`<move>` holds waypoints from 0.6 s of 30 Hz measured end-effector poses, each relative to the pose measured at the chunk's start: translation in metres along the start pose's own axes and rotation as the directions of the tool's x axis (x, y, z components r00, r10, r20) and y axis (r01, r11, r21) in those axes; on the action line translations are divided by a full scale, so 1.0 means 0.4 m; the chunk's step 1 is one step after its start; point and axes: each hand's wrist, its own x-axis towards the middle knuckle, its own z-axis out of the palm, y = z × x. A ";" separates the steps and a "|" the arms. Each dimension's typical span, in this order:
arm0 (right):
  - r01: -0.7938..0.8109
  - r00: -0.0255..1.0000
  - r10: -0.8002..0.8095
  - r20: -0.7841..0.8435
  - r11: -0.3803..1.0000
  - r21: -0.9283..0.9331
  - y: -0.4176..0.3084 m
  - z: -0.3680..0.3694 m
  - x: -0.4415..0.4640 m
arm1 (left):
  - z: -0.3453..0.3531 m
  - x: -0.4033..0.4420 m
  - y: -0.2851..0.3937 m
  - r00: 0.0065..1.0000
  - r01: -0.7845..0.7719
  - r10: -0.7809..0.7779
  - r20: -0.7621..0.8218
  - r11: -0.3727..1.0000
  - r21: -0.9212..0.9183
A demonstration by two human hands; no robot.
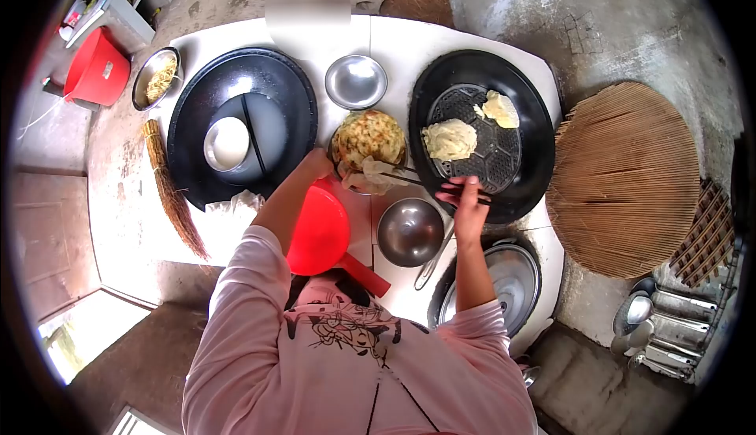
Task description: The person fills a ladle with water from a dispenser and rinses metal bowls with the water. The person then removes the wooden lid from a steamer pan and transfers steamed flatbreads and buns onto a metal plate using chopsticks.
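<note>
My right hand [466, 196] is closed round a pair of chopsticks [405, 177] above the front rim of the right black wok [543, 151]. Their tips reach left to a pale, floppy piece of food [368, 175] at the front edge of a bowl of mixed yellow, green and reddish food [368, 137]. On that bowl's left side, my left hand [318, 165] grips the rim, its fingers partly hidden. Two pale yellow lumps of food, a larger one [450, 140] and a smaller one [500, 110], lie on the perforated rack [494, 155] in the wok.
A second wok [185, 120] at left holds cloudy liquid, a white bowl [227, 144] and a dark stick. Near me are a red ladle-like scoop [319, 230], a steel bowl [410, 232] and a metal lid [508, 281]. An empty metal bowl [356, 82] stands behind the food.
</note>
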 end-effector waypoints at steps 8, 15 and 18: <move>0.062 0.998 -0.063 -0.003 0.993 -0.102 -0.011 0.026 -0.021 | -0.027 -0.054 0.055 0.995 0.029 -0.030 -0.090 1.000 -0.012; 0.024 0.982 -0.022 -0.189 1.000 0.003 -0.054 -0.004 -0.044 | -0.017 -0.025 0.028 0.993 0.016 -0.036 -0.113 0.984 -0.176; 0.032 0.947 -0.032 -0.320 0.999 -0.007 -0.058 -0.028 -0.070 | -0.005 -0.020 0.015 0.992 -0.007 -0.027 -0.124 0.964 -0.265</move>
